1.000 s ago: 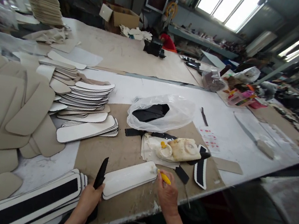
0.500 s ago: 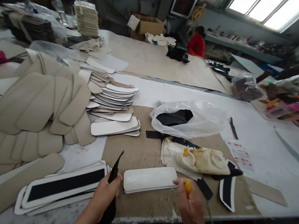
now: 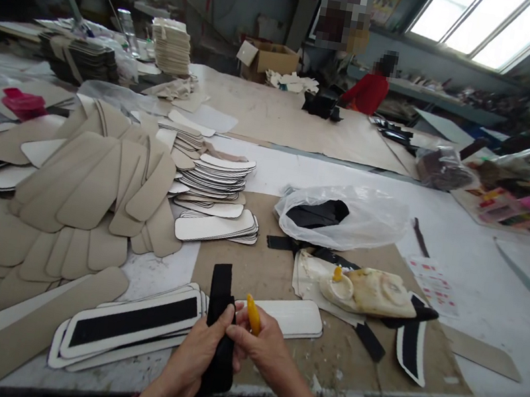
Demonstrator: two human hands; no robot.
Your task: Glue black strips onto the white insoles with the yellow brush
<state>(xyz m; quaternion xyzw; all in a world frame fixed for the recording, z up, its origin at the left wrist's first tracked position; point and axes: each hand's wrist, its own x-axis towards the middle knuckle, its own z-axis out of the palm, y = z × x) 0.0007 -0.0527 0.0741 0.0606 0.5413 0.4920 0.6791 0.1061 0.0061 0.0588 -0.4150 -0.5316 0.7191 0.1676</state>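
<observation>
My left hand (image 3: 194, 356) grips a bundle of black strips (image 3: 221, 289), its top end standing up above the thumb. My right hand (image 3: 264, 345) is closed round a yellow-handled tool (image 3: 253, 315), whose working end I cannot make out. Its fingertips meet the strips beside my left thumb. Partly behind the right hand lies a white rounded panel (image 3: 299, 318) on the brown board. To the left, a small pile of white panels (image 3: 69, 355) has a black strip (image 3: 137, 322) along the top one.
Beige pieces (image 3: 91, 181) and a stack of white panels (image 3: 215, 224) spread over the left. A clear plastic bag (image 3: 372, 219) holds black material. Nearer me lies a stained cream container (image 3: 376, 291). A person in red (image 3: 366, 94) is across the far table.
My right hand has moved left from the white panel's right end to the black strips in my left hand. The strips now stand more upright and face me broadside.
</observation>
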